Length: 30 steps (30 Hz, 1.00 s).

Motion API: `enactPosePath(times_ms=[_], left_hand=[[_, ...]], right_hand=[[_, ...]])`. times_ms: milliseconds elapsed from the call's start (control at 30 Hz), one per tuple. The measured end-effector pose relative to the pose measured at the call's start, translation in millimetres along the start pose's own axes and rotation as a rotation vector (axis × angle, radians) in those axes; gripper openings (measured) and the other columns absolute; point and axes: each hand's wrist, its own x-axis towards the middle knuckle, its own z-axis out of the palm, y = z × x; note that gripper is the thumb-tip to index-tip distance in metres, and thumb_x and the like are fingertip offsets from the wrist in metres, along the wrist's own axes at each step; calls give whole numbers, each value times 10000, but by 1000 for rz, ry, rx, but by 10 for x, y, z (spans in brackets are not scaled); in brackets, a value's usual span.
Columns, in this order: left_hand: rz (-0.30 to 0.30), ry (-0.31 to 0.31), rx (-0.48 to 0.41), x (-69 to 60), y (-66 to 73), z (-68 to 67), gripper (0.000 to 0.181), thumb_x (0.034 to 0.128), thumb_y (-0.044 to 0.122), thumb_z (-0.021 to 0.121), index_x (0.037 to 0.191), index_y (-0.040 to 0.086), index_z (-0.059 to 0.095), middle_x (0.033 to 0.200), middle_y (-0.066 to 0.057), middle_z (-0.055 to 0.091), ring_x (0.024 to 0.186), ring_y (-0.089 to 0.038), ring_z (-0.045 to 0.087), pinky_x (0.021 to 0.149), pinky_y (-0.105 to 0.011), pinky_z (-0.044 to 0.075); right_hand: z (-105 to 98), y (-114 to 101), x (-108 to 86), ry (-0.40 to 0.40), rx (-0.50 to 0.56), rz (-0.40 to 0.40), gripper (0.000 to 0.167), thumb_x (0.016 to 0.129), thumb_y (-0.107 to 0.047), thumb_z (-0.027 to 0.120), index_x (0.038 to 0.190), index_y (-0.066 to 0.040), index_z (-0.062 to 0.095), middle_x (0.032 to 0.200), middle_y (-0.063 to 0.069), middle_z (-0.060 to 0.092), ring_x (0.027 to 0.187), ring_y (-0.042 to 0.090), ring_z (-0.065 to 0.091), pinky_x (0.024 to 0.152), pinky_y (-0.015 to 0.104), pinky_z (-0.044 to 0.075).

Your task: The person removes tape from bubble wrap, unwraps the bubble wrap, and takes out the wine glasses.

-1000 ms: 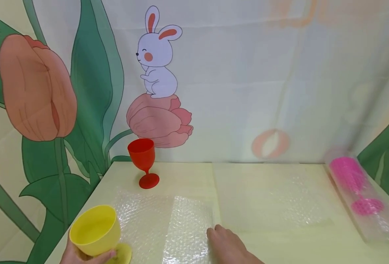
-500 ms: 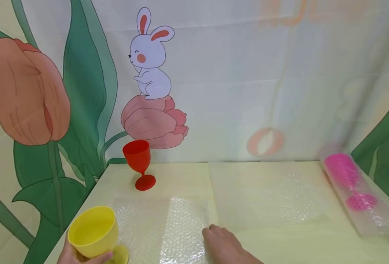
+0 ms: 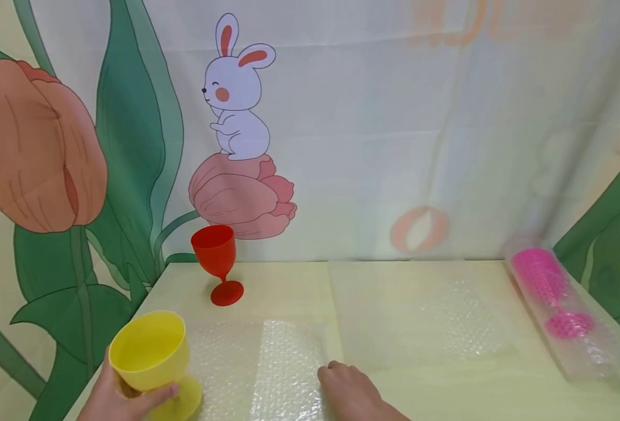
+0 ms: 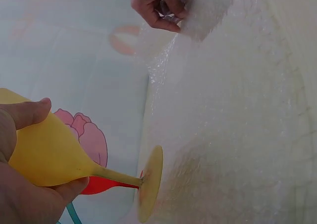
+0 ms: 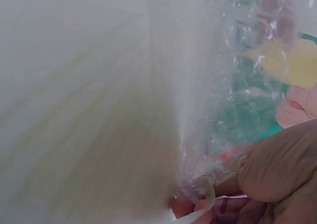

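Three stemmed, round-bowled plastic goblets are counted: one red goblet [image 3: 215, 254], one yellow goblet [image 3: 149, 354] and one bright pink goblet [image 3: 540, 278]. Two bare hands are seen, one left hand [image 3: 117, 390] and one right hand [image 3: 349, 389]. The exact number of sheets of clear plastic bubble wrap [image 3: 288, 368] cannot be told. One pale yellow rectangular desk [image 3: 283, 286] is shown. One white cartoon rabbit [image 3: 241, 137] is printed on the backdrop cloth [image 3: 341, 146].

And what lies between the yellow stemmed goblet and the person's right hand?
A clear sheet of plastic bubble wrap lies between the yellow goblet and the right hand; the head view shows this.
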Motion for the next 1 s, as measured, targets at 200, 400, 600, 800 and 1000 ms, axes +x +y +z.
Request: enactPosePath(times_ms=[200,400,600,800,1000], left_hand=[[69,-7,43,39,167,-31,1044,873,138,846,1509,78,21,1399,-183,411,1100,-296,536,918,-307,517],[81,-19,57,109,330,-32,1097,898,162,825,1539,68,-60,1441,-193,339,1192,-349,469,1058,-570,437],[216,9,73,170,429,34,1026,894,172,830,1536,118,32,1413,-143,408,1166,-306,502,927,-261,485],[299,19,26,274,548,141,992,888,132,829,1540,135,81,1415,-133,431,1173,-291,513,897,-184,481],[325,8,-29,400,657,230,979,887,82,817,1542,134,92,1424,-128,423,1204,-281,497,958,-264,483]], right_hand=[[1,-16,3,11,-5,-14,233,842,-187,840,856,-12,688,757,41,602,632,111,571,564,251,522],[6,-10,-3,22,-15,-16,255,839,-210,838,832,-9,681,722,29,564,609,79,487,546,236,489],[8,-3,-7,-3,6,10,312,835,-260,860,865,2,693,743,37,575,621,91,510,554,249,507],[-1,-5,-5,-20,26,29,288,829,-219,868,875,8,696,752,41,582,627,98,524,556,260,519],[3,7,-4,-18,32,20,357,818,-293,877,874,9,694,744,36,572,618,87,491,548,251,508]])
